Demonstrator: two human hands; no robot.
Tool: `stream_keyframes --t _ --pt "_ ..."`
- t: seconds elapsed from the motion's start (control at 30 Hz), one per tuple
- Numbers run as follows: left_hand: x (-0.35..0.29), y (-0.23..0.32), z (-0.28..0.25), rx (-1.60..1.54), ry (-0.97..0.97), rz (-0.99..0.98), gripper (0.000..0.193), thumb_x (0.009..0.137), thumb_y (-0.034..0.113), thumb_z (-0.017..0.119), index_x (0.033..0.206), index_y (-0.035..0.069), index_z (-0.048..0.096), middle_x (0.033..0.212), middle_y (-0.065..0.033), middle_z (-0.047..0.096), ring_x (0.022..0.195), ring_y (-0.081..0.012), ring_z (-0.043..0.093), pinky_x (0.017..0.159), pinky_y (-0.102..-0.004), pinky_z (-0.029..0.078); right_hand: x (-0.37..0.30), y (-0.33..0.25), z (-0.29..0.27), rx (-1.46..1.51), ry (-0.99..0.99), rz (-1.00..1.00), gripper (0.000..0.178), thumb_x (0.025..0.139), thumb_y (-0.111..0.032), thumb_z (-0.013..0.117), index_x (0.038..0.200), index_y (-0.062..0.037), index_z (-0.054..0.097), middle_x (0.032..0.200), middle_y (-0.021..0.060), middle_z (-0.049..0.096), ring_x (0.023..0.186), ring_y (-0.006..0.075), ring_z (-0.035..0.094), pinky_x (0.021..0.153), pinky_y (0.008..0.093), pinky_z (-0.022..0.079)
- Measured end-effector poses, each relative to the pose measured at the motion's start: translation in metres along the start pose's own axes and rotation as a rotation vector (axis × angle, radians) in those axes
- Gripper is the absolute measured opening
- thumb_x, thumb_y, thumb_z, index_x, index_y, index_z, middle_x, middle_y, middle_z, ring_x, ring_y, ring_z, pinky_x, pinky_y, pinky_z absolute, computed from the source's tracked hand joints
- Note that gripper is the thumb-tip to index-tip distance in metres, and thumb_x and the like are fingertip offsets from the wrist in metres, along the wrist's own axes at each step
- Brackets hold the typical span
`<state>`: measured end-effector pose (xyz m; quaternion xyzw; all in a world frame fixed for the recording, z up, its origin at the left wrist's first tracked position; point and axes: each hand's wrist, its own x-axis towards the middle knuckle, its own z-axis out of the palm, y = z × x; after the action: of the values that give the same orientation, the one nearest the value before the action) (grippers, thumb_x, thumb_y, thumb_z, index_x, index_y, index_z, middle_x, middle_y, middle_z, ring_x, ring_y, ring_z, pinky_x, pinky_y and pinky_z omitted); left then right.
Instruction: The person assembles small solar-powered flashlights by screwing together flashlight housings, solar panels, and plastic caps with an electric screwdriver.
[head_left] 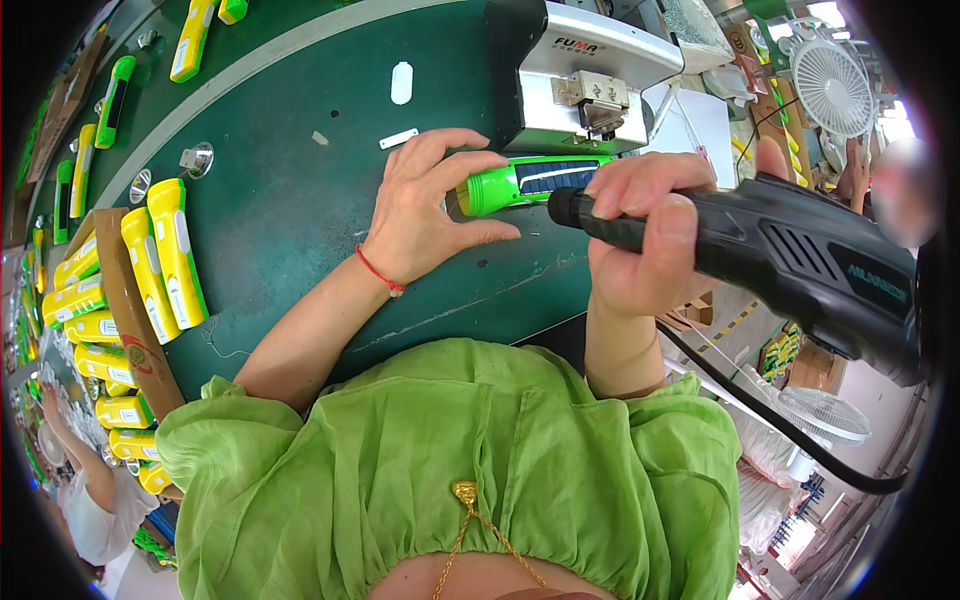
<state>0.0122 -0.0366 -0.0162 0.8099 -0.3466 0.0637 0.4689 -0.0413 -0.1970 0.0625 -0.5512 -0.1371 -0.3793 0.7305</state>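
Observation:
A green flashlight [490, 193] with a dark solar panel along its side lies on the green table, its wide end toward my left hand. My left hand [425, 195] curves around that end with fingers and thumb apart; I cannot tell whether a fingertip touches it. My right hand [650, 225] is wrapped around the front of a black electric screwdriver [790, 245], thumb on top. The tool's nose points left, just over the flashlight's near side. Its tip shows no clear contact with the flashlight, and my right hand covers the flashlight's far end.
A silver and black machine [590, 85] stands behind the flashlight. White oval plates [401, 84] lie on the table. At left, yellow-green flashlights [175, 250] lean by a cardboard box [135, 330] filled with more. A black cable [780, 420] hangs at right. Other people work at both sides.

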Motion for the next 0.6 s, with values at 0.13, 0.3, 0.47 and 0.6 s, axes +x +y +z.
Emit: stream_keyframes --t 0.13,0.3,0.47,0.6 --pt "-0.007 -0.004 0.006 -0.021 -0.034 -0.038 0.046 0.060 0.017 0.086 0.102 0.015 0.067 0.114 -0.0019 0.059 0.100 -0.0223 0.058 0.088 -0.0368 0.042 -0.004 0.012 -0.001 -0.100 -0.054 -0.024 0.083 0.084 -0.008 0.067 0.140 0.0059 0.007 0.078 0.0121 0.061 0.063 0.0169 0.060 0.063 0.0313 0.054" --pt "-0.006 -0.006 0.006 -0.018 -0.031 -0.004 0.045 0.061 0.011 0.084 0.102 0.013 0.067 0.114 -0.0032 0.060 0.101 -0.0231 0.059 0.087 -0.0357 0.044 -0.008 0.019 -0.009 -0.259 -0.137 0.038 0.074 0.084 -0.008 0.067 0.134 0.0062 0.015 0.079 0.0077 0.063 0.065 0.0127 0.059 0.070 0.0242 0.050" --pt "-0.007 -0.009 0.008 -0.038 -0.003 -0.013 0.043 0.060 0.013 0.084 0.100 0.014 0.068 0.110 -0.0008 0.061 0.095 -0.0208 0.060 0.084 -0.0354 0.044 -0.017 0.023 -0.010 -0.257 -0.137 0.037 0.065 0.083 -0.008 0.068 0.129 0.0004 0.023 0.081 0.0060 0.065 0.066 0.0114 0.059 0.070 0.0224 0.048" --pt "-0.001 -0.008 0.008 -0.058 -0.014 -0.014 0.041 0.060 0.015 0.084 0.099 0.014 0.070 0.109 -0.0017 0.063 0.093 -0.0220 0.061 0.083 -0.0353 0.046 -0.018 0.022 -0.021 -0.378 -0.281 -0.017 0.070 0.086 -0.008 0.062 0.137 -0.0110 0.015 0.076 0.0128 0.055 0.057 0.0195 0.054 0.057 0.0367 0.052"
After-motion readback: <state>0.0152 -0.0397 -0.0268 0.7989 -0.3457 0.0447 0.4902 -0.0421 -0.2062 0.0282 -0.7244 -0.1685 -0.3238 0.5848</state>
